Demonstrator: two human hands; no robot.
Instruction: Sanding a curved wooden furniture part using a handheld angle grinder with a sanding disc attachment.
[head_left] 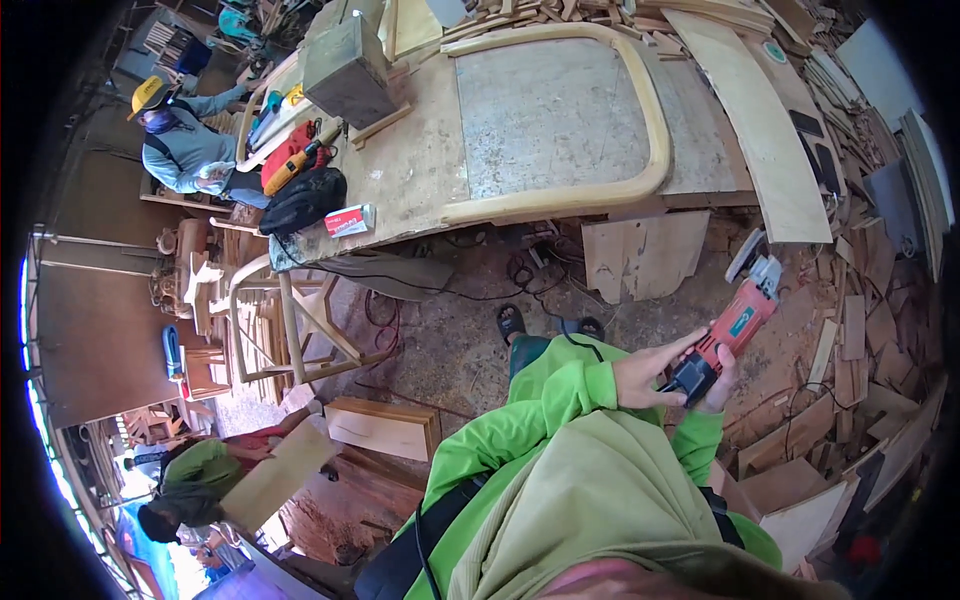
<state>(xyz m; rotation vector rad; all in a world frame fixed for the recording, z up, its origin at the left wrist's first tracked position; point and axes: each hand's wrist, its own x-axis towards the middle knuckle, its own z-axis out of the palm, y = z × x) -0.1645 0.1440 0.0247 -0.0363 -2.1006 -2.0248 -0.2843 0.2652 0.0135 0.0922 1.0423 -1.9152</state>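
A red and black angle grinder [737, 322] is held in front of me, off to the right, with its silver head and round disc pointing away toward the workbench. My left hand [648, 374] is closed round the rear of its body from the left side. From the right and below, my right hand [722, 382] grips the same tool, its fingers partly hidden behind the body. Beyond the grinder, a curved wooden frame [655, 130] lies on the workbench [415, 150]. A long pale board [765, 150] rests near the grinder's disc, overhanging the bench edge.
Wood offcuts [790, 440] litter the floor at right. On the bench stand a grey block [348, 72], a yellow power tool [292, 170] and a black bag [308, 200]. A wooden frame [290, 330] stands at left. One person [190, 145] works far left; another [205, 475] carries a board.
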